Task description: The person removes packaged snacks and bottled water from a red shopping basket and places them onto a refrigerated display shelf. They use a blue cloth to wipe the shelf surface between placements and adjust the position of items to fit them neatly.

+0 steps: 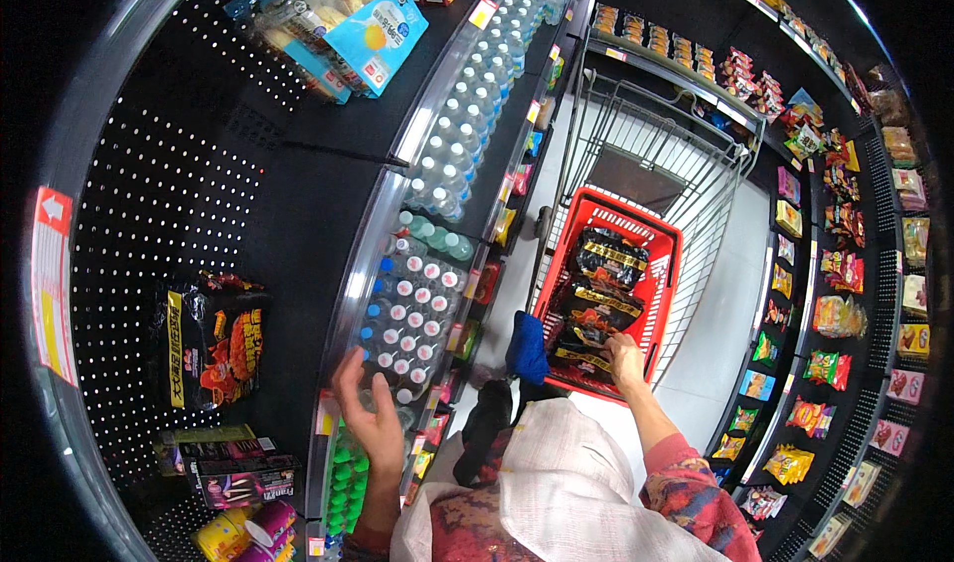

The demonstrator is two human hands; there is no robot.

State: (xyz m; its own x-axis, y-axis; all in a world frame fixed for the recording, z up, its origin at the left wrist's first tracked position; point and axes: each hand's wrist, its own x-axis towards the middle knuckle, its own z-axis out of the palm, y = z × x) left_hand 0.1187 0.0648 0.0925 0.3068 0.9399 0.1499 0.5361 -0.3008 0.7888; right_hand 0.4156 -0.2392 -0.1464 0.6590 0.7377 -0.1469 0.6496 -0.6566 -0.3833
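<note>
My right hand (627, 361) reaches into a red plastic shopping basket (674, 253), its fingers closed at the edge of a black food packet (585, 361). More black packets (611, 258) with gold bands lie along the basket's length. The basket sits in the wire shopping cart (704, 264) before me. Over at the left, my left hand (373, 409) is raised by the shelf edge, empty, with thumb and fingers apart. Capped drink bottles (406, 312) stand on a lower shelf just beyond it.
A similar black packet (216, 346) stands on the upper left shelf, with boxes (242, 480) and cup-shaped packs (270, 525) nearer me. Blue bread bags (373, 40) lie farther along. Water bottles (477, 100) line the lower shelf. Snack shelves (801, 323) run along the right.
</note>
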